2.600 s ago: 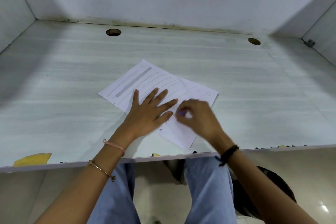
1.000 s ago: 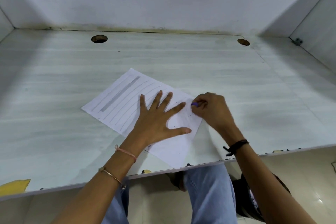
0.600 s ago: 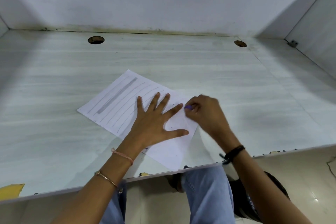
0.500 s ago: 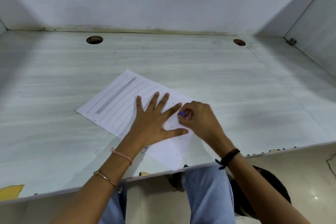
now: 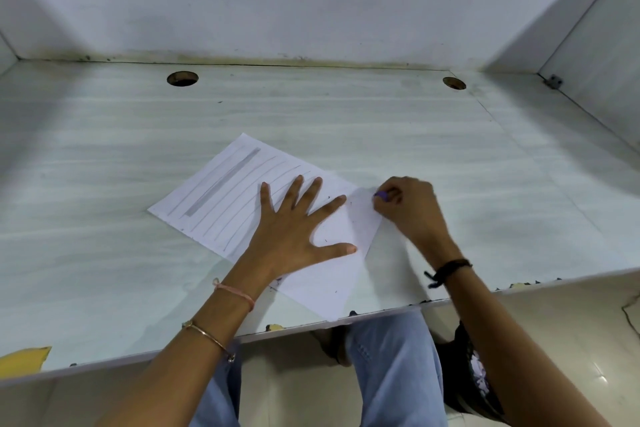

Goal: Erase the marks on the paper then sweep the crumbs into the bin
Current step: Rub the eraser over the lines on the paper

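A sheet of paper [image 5: 242, 194] lies at an angle on the pale bench [image 5: 415, 135], its near corner reaching the front edge. The far half of the sheet carries thin pencil lines and one broad grey band; the near half looks mostly blank, with a few small dark specks [image 5: 327, 198] scattered on it. The left hand [image 5: 294, 229] lies flat on the middle of the paper, palm down, fingers spread wide, gripping nothing. The right hand [image 5: 408, 208] is curled at the right edge of the sheet, its fingertips pinched on a small purple eraser [image 5: 381, 195] that touches the paper near its right corner. Two round holes [image 5: 182, 79] sit near the back of the bench. A yellow scrap [image 5: 22, 359] lies at the front left edge. No bin is in sight.
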